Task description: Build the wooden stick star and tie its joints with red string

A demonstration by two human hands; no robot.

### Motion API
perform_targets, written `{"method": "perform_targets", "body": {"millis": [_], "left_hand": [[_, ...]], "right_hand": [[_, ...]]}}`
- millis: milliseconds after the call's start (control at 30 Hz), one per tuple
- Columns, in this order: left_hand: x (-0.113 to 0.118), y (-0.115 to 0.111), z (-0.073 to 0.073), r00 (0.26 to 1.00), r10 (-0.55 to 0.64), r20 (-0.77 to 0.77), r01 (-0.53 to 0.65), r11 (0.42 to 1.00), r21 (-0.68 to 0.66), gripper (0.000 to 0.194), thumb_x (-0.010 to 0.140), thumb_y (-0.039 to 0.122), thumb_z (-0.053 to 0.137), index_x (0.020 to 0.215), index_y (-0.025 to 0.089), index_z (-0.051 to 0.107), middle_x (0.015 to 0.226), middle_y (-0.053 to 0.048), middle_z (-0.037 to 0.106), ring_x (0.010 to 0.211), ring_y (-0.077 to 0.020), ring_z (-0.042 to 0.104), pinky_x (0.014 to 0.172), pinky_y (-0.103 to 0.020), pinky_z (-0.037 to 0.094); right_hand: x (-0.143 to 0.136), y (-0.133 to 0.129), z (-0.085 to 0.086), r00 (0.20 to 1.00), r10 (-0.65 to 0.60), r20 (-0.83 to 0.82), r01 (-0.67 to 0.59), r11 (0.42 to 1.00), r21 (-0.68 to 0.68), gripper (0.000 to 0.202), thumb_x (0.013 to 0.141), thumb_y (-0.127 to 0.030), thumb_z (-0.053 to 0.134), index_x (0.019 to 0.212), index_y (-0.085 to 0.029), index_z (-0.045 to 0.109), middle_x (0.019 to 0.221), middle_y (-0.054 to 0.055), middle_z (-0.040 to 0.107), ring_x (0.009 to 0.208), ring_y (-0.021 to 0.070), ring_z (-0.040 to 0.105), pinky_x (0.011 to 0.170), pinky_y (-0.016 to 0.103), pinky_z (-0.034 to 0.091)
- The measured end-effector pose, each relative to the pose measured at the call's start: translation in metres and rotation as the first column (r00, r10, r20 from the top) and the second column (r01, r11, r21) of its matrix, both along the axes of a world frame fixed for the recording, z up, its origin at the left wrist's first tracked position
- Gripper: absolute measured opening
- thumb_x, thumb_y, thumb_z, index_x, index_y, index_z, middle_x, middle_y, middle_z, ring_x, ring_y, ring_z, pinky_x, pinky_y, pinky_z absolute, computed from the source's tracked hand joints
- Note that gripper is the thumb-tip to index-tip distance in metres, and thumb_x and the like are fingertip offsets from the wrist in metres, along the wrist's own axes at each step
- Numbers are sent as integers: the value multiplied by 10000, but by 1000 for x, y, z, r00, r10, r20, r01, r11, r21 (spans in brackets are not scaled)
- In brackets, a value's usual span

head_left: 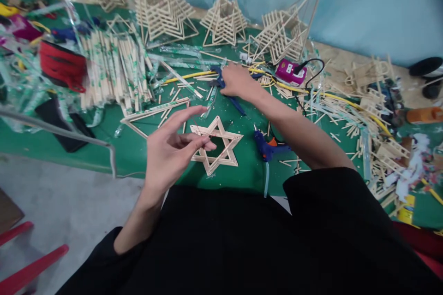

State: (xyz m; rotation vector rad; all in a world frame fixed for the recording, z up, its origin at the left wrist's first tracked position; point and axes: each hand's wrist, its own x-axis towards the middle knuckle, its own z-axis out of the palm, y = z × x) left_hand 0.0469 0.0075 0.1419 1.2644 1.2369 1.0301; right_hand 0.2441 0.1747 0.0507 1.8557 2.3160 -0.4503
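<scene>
My left hand (169,152) is raised over the left side of a flat six-pointed star (226,154) made of wooden sticks. Its thumb and fingertips are pinched together; a thin reddish strand seems to run by them, but what they hold is too small to make out. Farther back, my right hand (237,80) curls over blue-handled pliers (238,107), covering their middle. Right of the star, a blue hot glue gun (265,145) lies with a clear glue stick poking out of its rear. Behind my left hand rests an open stick frame (152,113).
Several stick star lanterns (166,14) stand along the wall. Bundles of wrapped sticks (110,67) and a red pouch (62,64) lie at left. A yellow cable (188,75) crosses behind, beside a purple box (290,72). Loose sticks (341,110) litter the right.
</scene>
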Motion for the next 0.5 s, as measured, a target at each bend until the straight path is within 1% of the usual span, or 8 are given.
{"method": "perform_targets", "body": {"millis": [33, 100, 167, 200, 233, 300, 400, 500], "left_hand": [[-1, 0, 1, 1000, 1, 13, -2, 1000, 5, 384, 790, 211, 812, 1163, 248, 733, 1296, -54, 693, 649, -124, 742, 635, -205, 663], [-4, 0, 3, 998, 4, 61, -4, 1000, 6, 403, 784, 201, 824, 1171, 265, 732, 1317, -51, 686, 639, -125, 738, 600, -204, 658], [-6, 1, 4, 993, 20, 114, -20, 1000, -1, 430, 787, 203, 837, 1194, 285, 725, 1340, -50, 680, 639, -128, 734, 506, -187, 619], [-6, 1, 5, 991, 31, 132, -31, 1000, -5, 446, 788, 207, 844, 1208, 292, 719, 1349, -46, 678, 638, -128, 730, 452, -176, 585], [-7, 3, 6, 988, 44, 148, -45, 999, 0, 455, 786, 214, 852, 1214, 294, 717, 1349, -40, 680, 627, -124, 723, 401, -162, 543], [-7, 5, 8, 983, 58, 175, -62, 998, 19, 455, 773, 227, 872, 1199, 294, 726, 1322, -19, 696, 594, -107, 703, 345, -140, 484], [-4, 10, 13, 980, 61, 189, -69, 997, 36, 451, 740, 243, 906, 1158, 294, 744, 1284, 11, 714, 557, -89, 683, 328, -125, 453], [-3, 13, 15, 980, 64, 186, -72, 997, 40, 471, 718, 257, 925, 1154, 290, 749, 1286, 10, 712, 541, -88, 676, 319, -129, 425]], "right_hand": [[2, 4, 1, 998, 1, -59, 1, 999, 35, 636, 807, -343, 796, 1278, 23, 576, 1342, 288, 580, 1299, 434, 540, 1091, 532, 459], [9, 10, 11, 977, 18, -210, 15, 987, 158, 419, 789, -365, 796, 1049, -76, 641, 1098, 199, 666, 1117, 332, 617, 971, 432, 518], [15, 13, 28, 938, 54, -343, 51, 956, 290, 243, 785, -343, 774, 806, -198, 580, 882, 106, 647, 892, 247, 603, 804, 367, 518], [18, 14, 38, 920, 73, -384, 62, 943, 327, 256, 801, -314, 745, 727, -228, 515, 798, 65, 609, 806, 212, 563, 751, 349, 490], [22, 15, 48, 908, 76, -413, 64, 947, 314, 302, 823, -294, 710, 675, -238, 453, 722, 27, 556, 731, 174, 509, 707, 330, 453], [28, 17, 60, 868, 67, -493, 102, 946, 309, 320, 870, -288, 647, 663, -231, 410, 653, -26, 453, 671, 117, 413, 654, 296, 376], [37, 22, 57, 814, 64, -577, 77, 973, 217, 357, 893, -307, 625, 638, -234, 386, 607, -48, 368, 658, 91, 342, 615, 295, 295], [43, 26, 37, 771, 56, -635, 72, 982, 175, 387, 848, -364, 683, 624, -272, 381, 567, -35, 386, 672, 133, 346, 607, 333, 294]]}}
